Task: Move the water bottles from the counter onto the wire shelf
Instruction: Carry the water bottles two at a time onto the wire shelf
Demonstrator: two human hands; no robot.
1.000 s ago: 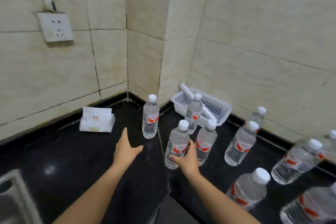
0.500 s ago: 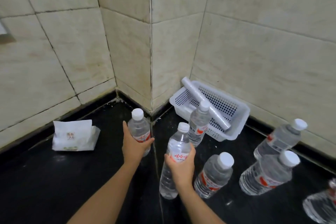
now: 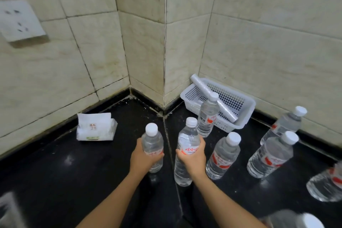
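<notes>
Kitchen corner: a person's left hand [image 3: 142, 157] and right hand [image 3: 193, 159] each wrap their grip round the labelled middle of a capped, upright water bottle above a black counter [image 3: 74, 172], on the viewer's side of the white basket [image 3: 246, 109] that sits against the tiled wall. The right bottle [image 3: 188, 139] is the nearer to the basket and appears lifted clear. The left bottle [image 3: 152, 140] is farther from it, and whether its base has left the counter cannot be told. The danger looks greatest close to the basket. A third bottle [image 3: 208, 114] stands right in front of it, a fourth bottle [image 3: 224, 155] stands just beside the right hand, and a fifth bottle [image 3: 272, 155] and sixth bottle [image 3: 285, 124] wait off the basket's right end. A careless swing of the right forearm could topple them like skittles. Thin plastic may flex under a one-handed squeeze, letting a full bottle slip. The wire shelf is not plainly in view, so reaching it probably means turning away with both hands occupied.
</notes>
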